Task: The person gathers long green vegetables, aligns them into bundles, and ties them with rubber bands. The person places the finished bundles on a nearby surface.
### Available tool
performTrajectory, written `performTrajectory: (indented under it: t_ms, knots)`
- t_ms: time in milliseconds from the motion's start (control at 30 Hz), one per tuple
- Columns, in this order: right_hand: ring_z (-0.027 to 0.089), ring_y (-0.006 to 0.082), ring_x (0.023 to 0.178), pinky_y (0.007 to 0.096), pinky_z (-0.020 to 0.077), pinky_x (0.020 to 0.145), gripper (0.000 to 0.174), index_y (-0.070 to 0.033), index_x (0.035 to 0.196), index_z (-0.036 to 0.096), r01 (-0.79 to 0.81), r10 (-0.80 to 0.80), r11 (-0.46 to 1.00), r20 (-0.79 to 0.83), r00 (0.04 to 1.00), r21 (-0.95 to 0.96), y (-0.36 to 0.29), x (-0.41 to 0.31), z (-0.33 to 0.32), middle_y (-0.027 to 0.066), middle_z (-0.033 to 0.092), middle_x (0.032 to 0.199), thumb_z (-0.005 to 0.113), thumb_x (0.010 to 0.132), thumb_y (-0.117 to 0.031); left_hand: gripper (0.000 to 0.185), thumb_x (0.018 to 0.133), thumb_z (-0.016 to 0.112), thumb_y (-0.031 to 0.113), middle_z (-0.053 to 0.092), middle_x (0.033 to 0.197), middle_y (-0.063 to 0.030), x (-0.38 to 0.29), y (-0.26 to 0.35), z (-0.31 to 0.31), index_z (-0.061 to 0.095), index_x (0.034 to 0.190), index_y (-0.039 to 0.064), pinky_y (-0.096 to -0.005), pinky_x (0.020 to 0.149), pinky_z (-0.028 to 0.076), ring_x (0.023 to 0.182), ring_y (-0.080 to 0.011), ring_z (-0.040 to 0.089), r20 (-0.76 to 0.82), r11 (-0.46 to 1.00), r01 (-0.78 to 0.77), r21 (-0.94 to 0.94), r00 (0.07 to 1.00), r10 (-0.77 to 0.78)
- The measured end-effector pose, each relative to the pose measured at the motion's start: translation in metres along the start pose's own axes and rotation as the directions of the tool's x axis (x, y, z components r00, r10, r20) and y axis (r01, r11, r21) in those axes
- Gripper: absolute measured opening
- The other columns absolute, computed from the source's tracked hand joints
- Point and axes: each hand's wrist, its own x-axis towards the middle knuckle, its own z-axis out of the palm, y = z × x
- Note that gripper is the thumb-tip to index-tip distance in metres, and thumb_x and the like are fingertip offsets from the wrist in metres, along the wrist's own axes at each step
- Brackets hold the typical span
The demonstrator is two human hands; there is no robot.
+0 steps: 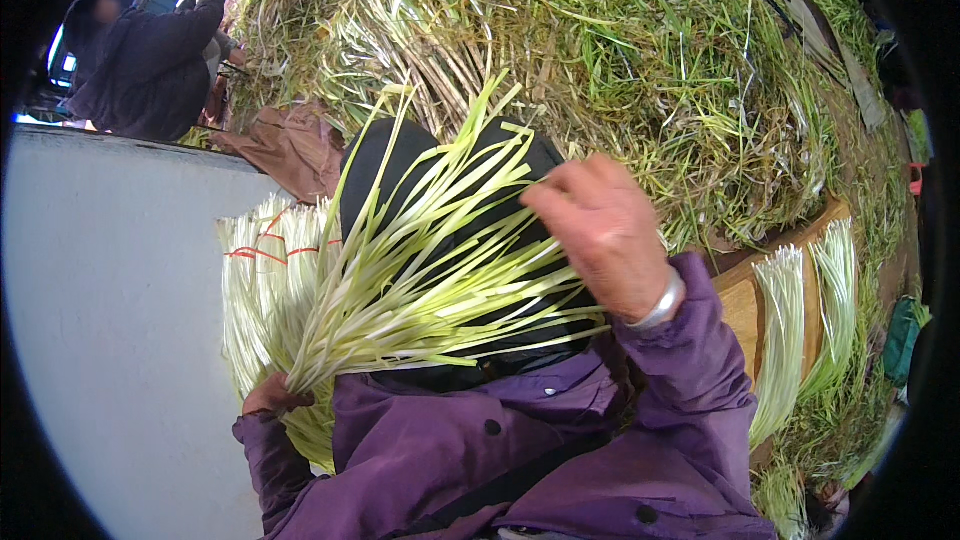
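My left hand [276, 394] grips a loose bunch of blanched chives [420, 285] near its pale stem end. The flat yellow-green leaves fan out to the right and upward across my dark trousers. Over the leaf tips is my right hand [609, 236], its fingers curled and slightly blurred. Whether a leaf is pinched between those fingers cannot be made out. Against my left side stand several bundles of pale stems [262, 285], tied with red bands [259, 253]. My left hand hides their lower part.
A white wall [127, 300] rises close on my left. Cut leaves and straw [637, 75] cover the ground ahead. Two pale bundles [780, 337] lie over a yellowish-brown surface [739, 311] at right. Brown cloth [289, 146] lies past the wall; a person [150, 67] sits beyond.
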Motion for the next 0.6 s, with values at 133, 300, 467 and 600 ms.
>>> performTrajectory:
  t_ms: [133,300,467,600]
  knots:
    - [0.05,0.0227,0.083,0.0326,0.042,0.073,0.026,-0.006,0.097,0.06,0.062,-0.062,0.998,0.129,0.99,0.009,-0.012,0.016,0.024,0.0051,0.052,0.088,0.055,0.072,-0.01,0.021,0.07,0.079,0.021,0.063,0.066,0.0024,-0.008,0.009,0.0,0.072,0.087,0.01,-0.0269,0.05,0.041,0.054,-0.0087,0.051,0.009,0.997,-0.046,-0.064,0.999,0.047]
    - [0.05,0.0227,0.085,0.0323,0.0423,0.074,0.024,-0.005,0.096,0.059,0.068,-0.063,0.997,0.141,0.988,-0.033,-0.017,0.017,0.037,0.0058,0.052,0.092,0.056,0.072,-0.011,0.019,0.071,0.078,0.02,0.063,0.068,0.0035,-0.014,0.019,0.001,0.073,0.087,0.011,-0.0263,0.051,0.041,0.055,-0.0084,0.051,-0.026,1.0,0.009,0.02,1.0,-0.008]
    - [0.05,0.0223,0.085,0.033,0.0419,0.073,0.02,-0.006,0.092,0.058,0.074,-0.071,0.997,0.107,0.992,-0.02,-0.015,0.011,0.042,0.0051,0.054,0.093,0.056,0.072,-0.01,0.02,0.071,0.078,0.021,0.064,0.068,0.0022,-0.005,0.007,0.001,0.072,0.087,0.011,-0.0282,0.052,0.042,0.056,-0.0105,0.052,-0.01,1.0,-0.006,-0.006,1.0,0.006]
    - [0.049,0.0226,0.08,0.034,0.0387,0.07,0.011,-0.008,0.081,0.056,-0.001,0.01,0.989,-0.061,0.998,0.148,-0.013,0.003,0.046,0.006,0.051,0.084,0.061,0.071,-0.01,0.027,0.068,0.078,0.025,0.063,0.068,-0.0011,0.0,-0.007,0.003,0.069,0.088,0.008,-0.0317,0.056,0.044,0.059,-0.014,0.055,-0.076,0.999,0.04,0.009,0.996,-0.039]
